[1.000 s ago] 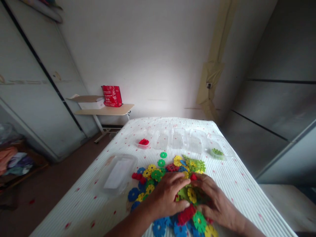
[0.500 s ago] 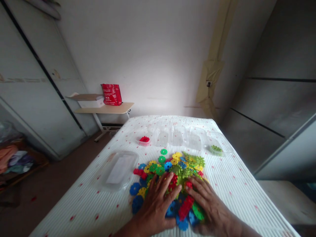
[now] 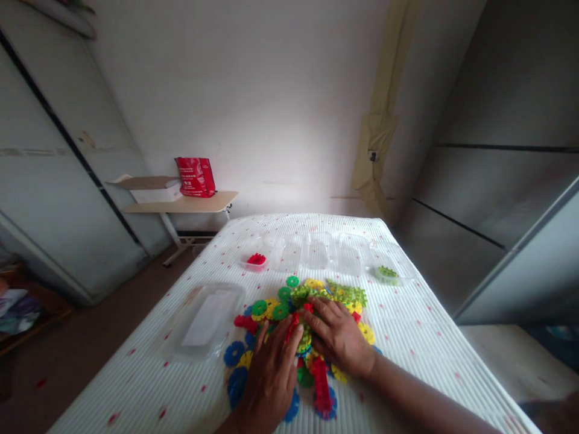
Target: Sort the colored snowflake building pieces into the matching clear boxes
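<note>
A heap of notched plastic snowflake discs in blue, yellow, green and red lies on the bed-like padded surface under my hands. My left hand (image 3: 272, 367) rests on the near left of the heap, fingers stretched forward and touching the pieces, beside blue discs (image 3: 236, 386). Further in, my right hand (image 3: 346, 340) reaches over the middle, fingers extended onto red and light-green pieces (image 3: 301, 295). Its fingertips partly cover what they touch. A joined red strip (image 3: 321, 386) lies between my wrists. More light-green pieces (image 3: 353, 294) are at the back right of the heap.
Clear plastic containers stand in a row behind the heap. The leftmost tub (image 3: 254, 267) holds red pieces, and the rightmost tub (image 3: 386, 280) green ones. A larger clear container (image 3: 212, 319) with white paper sits left. Beyond, a small table (image 3: 194, 203) carries a red bag (image 3: 196, 176).
My right hand has moved forward and left across the heap, uncovering pieces at the near right. My left hand stays low on the left, its fingers closer together. The view has shifted slightly.
</note>
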